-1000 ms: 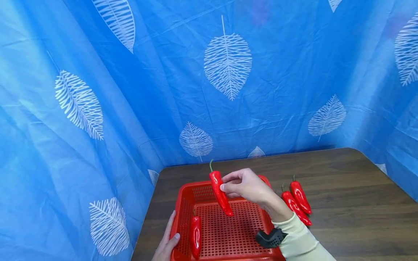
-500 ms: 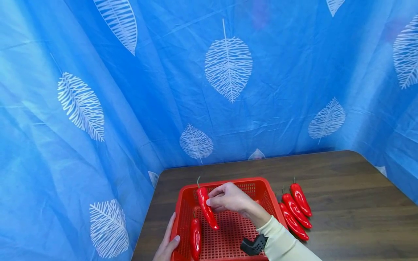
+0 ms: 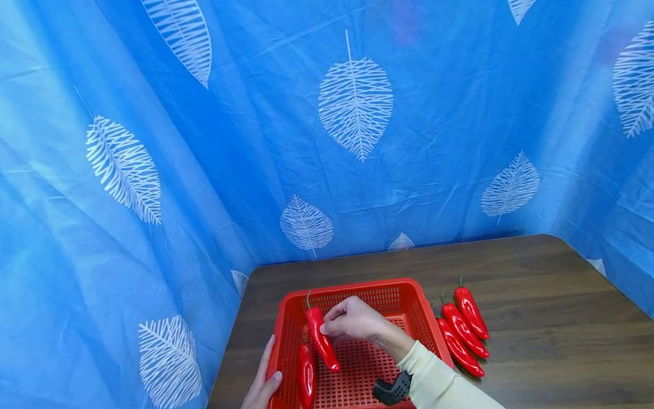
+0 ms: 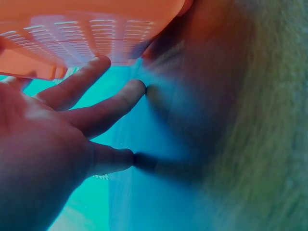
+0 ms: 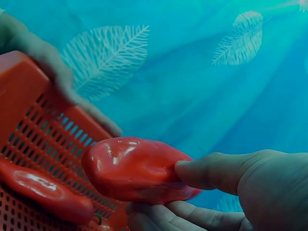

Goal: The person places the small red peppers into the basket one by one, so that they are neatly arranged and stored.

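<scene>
My right hand pinches a red chili pepper between thumb and fingers, inside the red plastic basket. The pepper's green stem points away and its tip slants toward me. In the right wrist view, the held pepper hangs above another red chili pepper, which lies along the basket's left side. At the basket's left outer wall, my left hand rests with its thumb at the rim. The left wrist view shows its fingers extended and spread, one tip at the slotted wall.
To the right of the basket, three red chili peppers lie side by side on the dark wooden table. A blue curtain with white leaf prints hangs behind and around the table.
My right hand has carried its pepper leftward and down into the basket, close beside the pepper lying there. The left hand stays at the basket's left wall.
</scene>
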Action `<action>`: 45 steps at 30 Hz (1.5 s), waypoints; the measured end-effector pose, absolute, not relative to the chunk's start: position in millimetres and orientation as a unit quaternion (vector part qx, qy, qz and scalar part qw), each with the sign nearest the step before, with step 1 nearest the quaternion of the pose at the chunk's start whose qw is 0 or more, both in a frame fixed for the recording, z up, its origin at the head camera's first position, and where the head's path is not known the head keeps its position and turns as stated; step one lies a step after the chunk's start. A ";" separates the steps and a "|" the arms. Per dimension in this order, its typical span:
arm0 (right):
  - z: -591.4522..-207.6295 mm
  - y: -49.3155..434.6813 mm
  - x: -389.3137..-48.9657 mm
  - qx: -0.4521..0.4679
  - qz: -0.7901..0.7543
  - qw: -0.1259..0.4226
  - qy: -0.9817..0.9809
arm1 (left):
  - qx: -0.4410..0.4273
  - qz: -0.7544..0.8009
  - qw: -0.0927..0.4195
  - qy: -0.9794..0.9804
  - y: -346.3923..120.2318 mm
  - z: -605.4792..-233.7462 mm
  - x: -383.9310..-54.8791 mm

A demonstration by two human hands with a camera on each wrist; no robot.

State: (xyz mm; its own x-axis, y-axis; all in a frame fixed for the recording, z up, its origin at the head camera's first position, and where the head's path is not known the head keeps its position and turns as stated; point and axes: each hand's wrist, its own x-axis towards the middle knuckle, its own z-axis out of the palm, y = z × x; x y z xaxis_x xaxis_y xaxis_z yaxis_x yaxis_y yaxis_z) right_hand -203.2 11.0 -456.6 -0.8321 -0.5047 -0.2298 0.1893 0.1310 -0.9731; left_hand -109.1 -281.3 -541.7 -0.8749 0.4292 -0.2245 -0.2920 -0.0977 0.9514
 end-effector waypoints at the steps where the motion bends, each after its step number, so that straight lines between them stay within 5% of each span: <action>1: -458.0 10.6 -203.0 -0.111 -0.648 0.268 0.705 | 0.051 0.739 0.244 0.626 -280.4 -540.2 -108.5; 19: -484.6 -2.9 -195.9 -0.076 -0.599 0.279 0.747 | 0.036 0.736 0.251 0.628 -281.0 -543.5 -108.4; 26: -490.9 -9.5 -194.2 -0.059 -0.589 0.273 0.759 | 0.093 0.717 0.203 0.661 -282.5 -547.8 -109.7; 45: -507.6 -6.3 -195.8 -0.034 -0.557 0.290 0.778 | 0.041 0.722 0.235 0.650 -279.1 -542.1 -109.3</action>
State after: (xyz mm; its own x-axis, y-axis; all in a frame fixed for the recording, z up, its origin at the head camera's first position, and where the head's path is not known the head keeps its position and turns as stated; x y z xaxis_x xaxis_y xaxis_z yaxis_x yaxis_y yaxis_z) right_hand -195.8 -6.3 -507.6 -0.8295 -0.3753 -0.4135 0.2707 0.3775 -0.8856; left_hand -109.3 -279.1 -542.1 -0.8862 0.3922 -0.2464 -0.2859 -0.0446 0.9572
